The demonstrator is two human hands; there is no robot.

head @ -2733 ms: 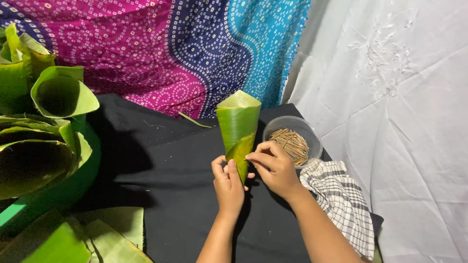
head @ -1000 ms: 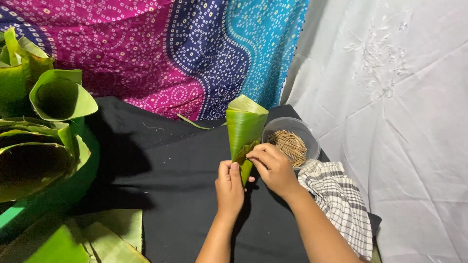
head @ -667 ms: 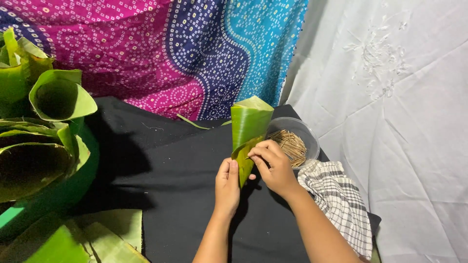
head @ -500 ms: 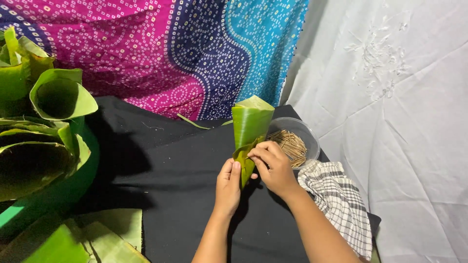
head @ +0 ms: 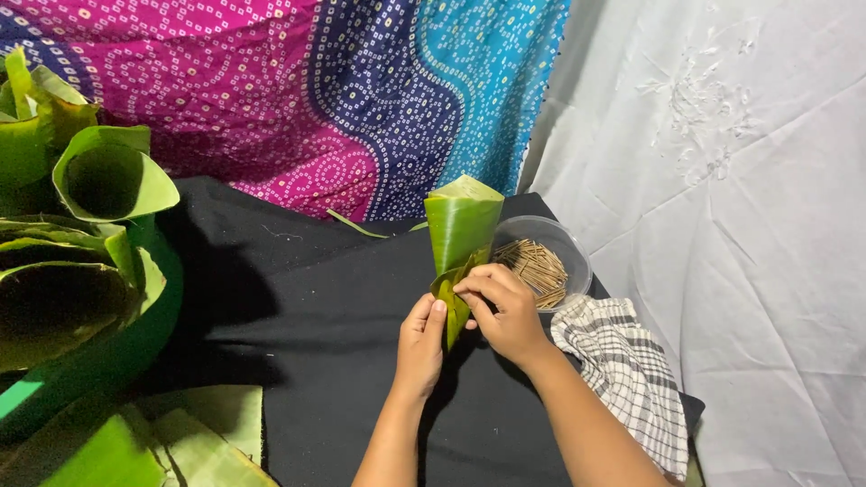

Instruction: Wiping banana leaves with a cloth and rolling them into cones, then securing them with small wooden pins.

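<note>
Black cloth (head: pixel 307 298) below bright patterned drapes. Both hands clasping leaf cone (head: pixel 462 236) upright at its tip: left hand (head: pixel 422 338) cupping, right hand (head: pixel 505 311) pinching the fold. Likely mid-fastening; probably needs a stick from clear bowl (head: pixel 552 252) alongside, without slackening.

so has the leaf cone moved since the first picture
Yes. The leaf cone has tipped right, its open top now closer to the clear bowl of sticks, which stays put.

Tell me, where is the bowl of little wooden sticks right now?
The clear bowl of sticks sits on the black cloth, right of centre, just behind the right hand, beside the leaf cone and above the checked towel.
</note>
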